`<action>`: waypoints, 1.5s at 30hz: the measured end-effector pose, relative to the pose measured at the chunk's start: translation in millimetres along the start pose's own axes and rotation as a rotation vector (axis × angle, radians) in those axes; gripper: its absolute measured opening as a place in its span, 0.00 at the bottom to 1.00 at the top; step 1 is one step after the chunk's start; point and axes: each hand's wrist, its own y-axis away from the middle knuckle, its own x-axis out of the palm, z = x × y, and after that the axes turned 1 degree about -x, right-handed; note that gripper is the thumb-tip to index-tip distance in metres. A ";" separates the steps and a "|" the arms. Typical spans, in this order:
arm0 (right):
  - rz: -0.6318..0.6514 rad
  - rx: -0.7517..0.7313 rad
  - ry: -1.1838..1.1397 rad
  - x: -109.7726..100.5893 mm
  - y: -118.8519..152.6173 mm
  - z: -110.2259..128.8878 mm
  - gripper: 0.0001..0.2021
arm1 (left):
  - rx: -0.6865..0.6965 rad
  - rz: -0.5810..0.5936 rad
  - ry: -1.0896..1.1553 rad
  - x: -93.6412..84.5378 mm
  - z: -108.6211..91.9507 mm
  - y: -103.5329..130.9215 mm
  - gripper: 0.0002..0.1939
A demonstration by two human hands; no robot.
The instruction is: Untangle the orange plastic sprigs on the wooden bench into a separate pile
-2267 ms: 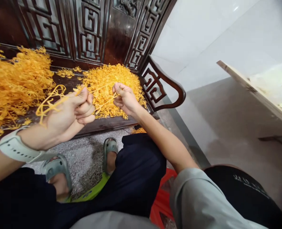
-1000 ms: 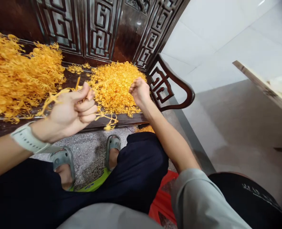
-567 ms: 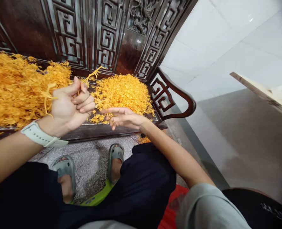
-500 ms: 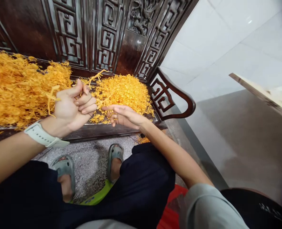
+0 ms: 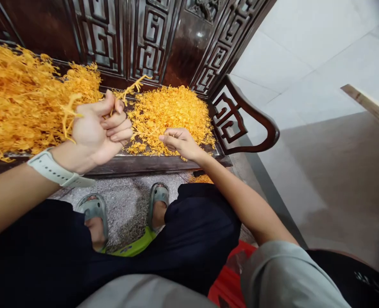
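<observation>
My left hand, with a pale watch band at the wrist, is closed on a branched orange plastic strand; parts of it stick out on both sides of the hand. My right hand is closed in a pinch over the front of a smaller orange pile; what its fingertips hold is too small to make out. A larger heap of orange branched pieces lies on the left, behind my left hand. Both piles rest on a dark wooden bench.
The bench has a carved back and a curved armrest at its right end. Below are my sandalled feet, a green item and a red bag. A wooden board edge juts in at the right.
My right hand has gone from spread fingers to a pinch and moved slightly right, away from my left hand. The view has shifted, so the bench sits higher. My left hand keeps its grip.
</observation>
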 end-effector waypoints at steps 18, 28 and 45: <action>0.121 0.194 0.082 -77.2 25.2 -3.8 0.12 | -0.027 0.032 -0.317 -16.7 -11.8 8.0 0.23; -0.669 0.198 -0.476 -93.9 5.0 -6.6 0.09 | -0.099 0.051 -0.376 -18.1 13.4 8.6 0.14; -0.098 0.349 -0.208 -53.3 -3.6 -3.0 0.20 | -0.149 -0.016 -0.491 -8.2 22.6 3.6 0.15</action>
